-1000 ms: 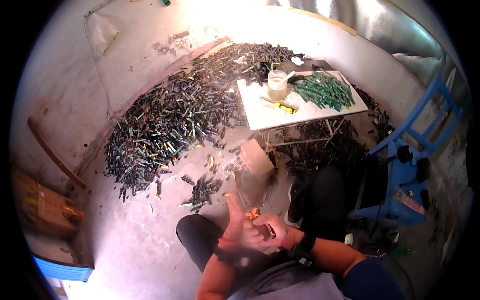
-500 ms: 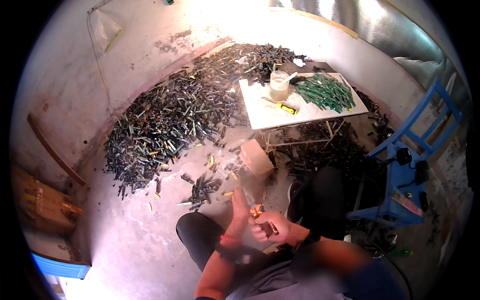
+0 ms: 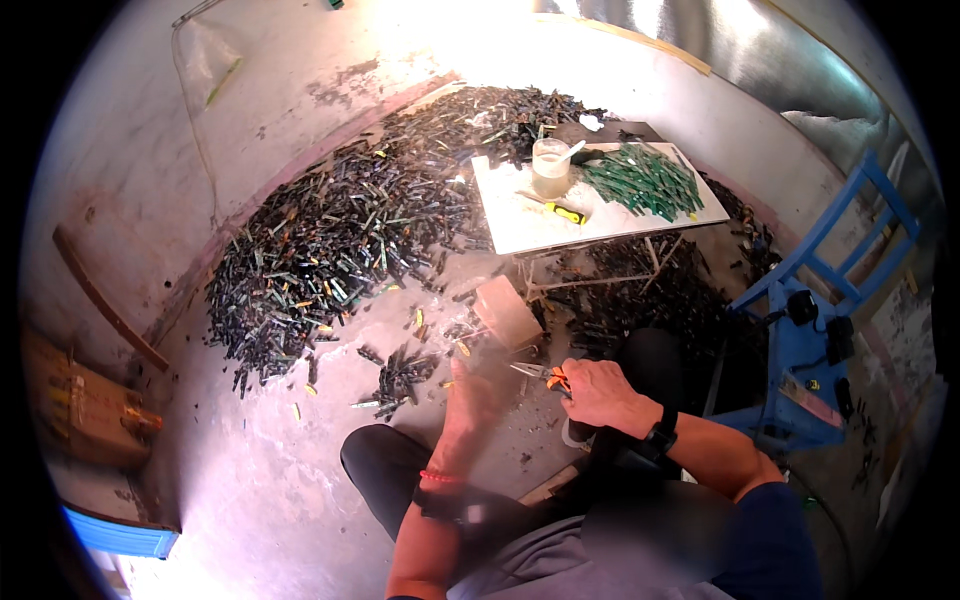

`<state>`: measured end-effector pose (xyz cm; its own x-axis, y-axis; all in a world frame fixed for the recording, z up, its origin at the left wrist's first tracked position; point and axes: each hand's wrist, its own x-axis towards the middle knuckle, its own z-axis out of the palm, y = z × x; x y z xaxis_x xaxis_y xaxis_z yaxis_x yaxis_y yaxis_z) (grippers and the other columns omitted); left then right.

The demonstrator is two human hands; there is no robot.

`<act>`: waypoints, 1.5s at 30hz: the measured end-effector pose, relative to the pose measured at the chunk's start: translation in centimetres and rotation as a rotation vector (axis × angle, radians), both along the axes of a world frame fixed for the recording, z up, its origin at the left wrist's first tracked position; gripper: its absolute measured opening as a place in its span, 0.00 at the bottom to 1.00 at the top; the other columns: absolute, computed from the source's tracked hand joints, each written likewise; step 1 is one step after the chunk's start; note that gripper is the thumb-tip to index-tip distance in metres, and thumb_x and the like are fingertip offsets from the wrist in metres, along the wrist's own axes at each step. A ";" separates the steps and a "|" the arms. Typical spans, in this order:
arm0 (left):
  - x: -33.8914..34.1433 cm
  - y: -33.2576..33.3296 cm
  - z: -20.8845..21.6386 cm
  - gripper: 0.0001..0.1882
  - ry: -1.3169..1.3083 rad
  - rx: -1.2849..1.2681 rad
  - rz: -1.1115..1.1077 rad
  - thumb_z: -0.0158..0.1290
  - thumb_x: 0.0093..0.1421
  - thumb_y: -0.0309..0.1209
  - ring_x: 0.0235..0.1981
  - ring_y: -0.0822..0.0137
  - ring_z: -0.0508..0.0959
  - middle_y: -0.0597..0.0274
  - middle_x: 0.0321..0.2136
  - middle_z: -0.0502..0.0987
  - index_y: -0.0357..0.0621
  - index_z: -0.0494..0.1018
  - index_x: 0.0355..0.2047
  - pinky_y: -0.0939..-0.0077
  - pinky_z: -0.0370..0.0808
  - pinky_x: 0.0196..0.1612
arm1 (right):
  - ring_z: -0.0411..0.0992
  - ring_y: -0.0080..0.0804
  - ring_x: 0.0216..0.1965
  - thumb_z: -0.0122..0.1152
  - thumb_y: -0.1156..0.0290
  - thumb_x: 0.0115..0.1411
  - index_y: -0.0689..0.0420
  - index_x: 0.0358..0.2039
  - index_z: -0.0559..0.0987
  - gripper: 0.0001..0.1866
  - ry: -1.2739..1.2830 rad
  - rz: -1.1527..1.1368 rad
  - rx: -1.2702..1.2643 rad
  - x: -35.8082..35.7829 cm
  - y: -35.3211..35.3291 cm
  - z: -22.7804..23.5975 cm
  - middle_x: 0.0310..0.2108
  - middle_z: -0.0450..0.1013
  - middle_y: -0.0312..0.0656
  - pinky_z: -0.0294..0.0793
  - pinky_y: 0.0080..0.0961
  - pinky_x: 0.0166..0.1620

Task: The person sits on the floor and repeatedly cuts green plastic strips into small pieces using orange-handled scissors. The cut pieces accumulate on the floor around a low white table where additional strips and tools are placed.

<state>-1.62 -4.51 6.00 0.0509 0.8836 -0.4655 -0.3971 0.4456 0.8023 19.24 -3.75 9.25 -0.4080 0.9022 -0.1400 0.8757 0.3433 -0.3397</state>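
Above the seated person's dark-trousered knees, the right hand (image 3: 598,392) is closed around a pair of pliers (image 3: 541,374) with orange grips; the metal nose points left toward the other hand. The left hand (image 3: 472,388) is raised just beside the pliers' tip and is blurred, so whether its fingers are spread or pinched on something cannot be told. A red band circles the left wrist and a black watch (image 3: 660,438) sits on the right wrist.

Just beyond the hands, on the concrete floor (image 3: 280,470), lies a small tan block (image 3: 508,310) with a small scatter of dark sticks (image 3: 400,372) to its left. Farther out, a very large heap of dark and green stick-like pieces (image 3: 340,240) spreads along the curved wall.

Beyond the block stands a low white table (image 3: 520,225). Near its far left corner is a clear plastic cup (image 3: 550,166); a yellow-handled tool (image 3: 566,212) lies near the middle, and a pile of green sticks (image 3: 640,180) covers the right end. More dark pieces lie under the table.

At the right stands a blue frame (image 3: 810,330). At the left edge sits a brown cardboard box (image 3: 85,415).
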 end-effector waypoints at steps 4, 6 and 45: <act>-0.3 -0.5 -0.9 0.41 0.337 0.206 -0.090 0.26 0.58 0.68 0.11 0.71 0.66 0.64 0.12 0.67 0.42 0.69 0.19 0.77 0.65 0.15 | 0.72 0.50 0.33 0.59 0.67 0.46 0.62 0.30 0.70 0.14 -0.053 0.117 0.045 0.1 -0.3 -0.2 0.28 0.72 0.51 0.71 0.42 0.35; -0.4 -0.4 -2.0 0.38 0.496 0.248 -0.129 0.28 0.60 0.65 0.11 0.72 0.66 0.65 0.11 0.66 0.42 0.68 0.18 0.77 0.64 0.15 | 0.73 0.50 0.32 0.58 0.67 0.46 0.62 0.30 0.71 0.13 -0.108 0.158 0.072 -0.1 -0.6 -1.0 0.27 0.72 0.51 0.71 0.42 0.35; -1.1 0.3 -5.4 0.33 0.153 -0.028 0.091 0.34 0.62 0.59 0.11 0.69 0.65 0.65 0.11 0.65 0.43 0.66 0.17 0.77 0.62 0.13 | 0.69 0.38 0.23 0.52 0.70 0.47 0.60 0.27 0.69 0.08 0.459 -0.167 -0.610 -4.0 -1.3 -3.3 0.19 0.69 0.45 0.65 0.33 0.25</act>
<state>-2.70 -4.21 0.59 -0.1015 0.8680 -0.4860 -0.3110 0.4363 0.8443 15.21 -5.04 5.93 -0.4109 0.7744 -0.4812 0.6255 -0.1446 -0.7667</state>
